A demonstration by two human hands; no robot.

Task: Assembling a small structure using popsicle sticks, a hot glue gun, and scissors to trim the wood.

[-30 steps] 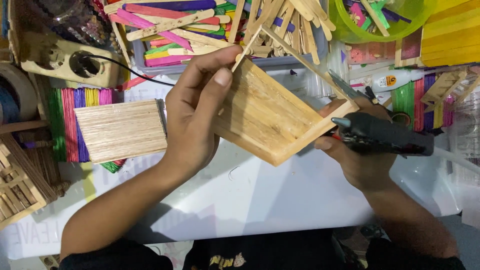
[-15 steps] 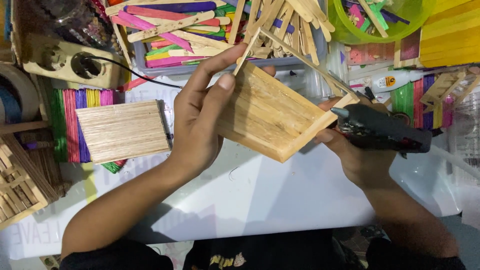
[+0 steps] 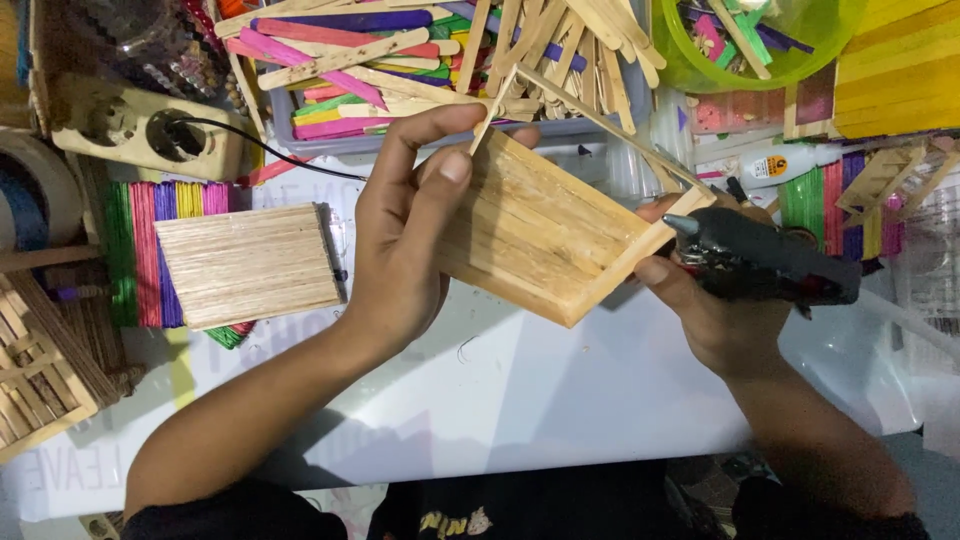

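Observation:
My left hand [image 3: 405,235] grips a shallow tray-like panel of glued plain wooden sticks [image 3: 545,235], tilted above the white work surface [image 3: 520,390], thumb over its upper left face. A thin stick frame rises from the panel's top edge. My right hand [image 3: 700,300] holds a black glue gun [image 3: 760,262] whose metal nozzle touches the panel's right corner.
A second flat wooden stick panel [image 3: 248,264] lies at left over coloured sticks [image 3: 140,245]. A tray of loose coloured and plain sticks [image 3: 400,60] sits behind, with a power strip [image 3: 150,130], a green bowl [image 3: 770,45], a glue bottle [image 3: 775,165] and small lattice pieces [image 3: 40,370].
The panel and both hands have shifted slightly. The glue gun nozzle has slid up along the panel's right edge to its corner.

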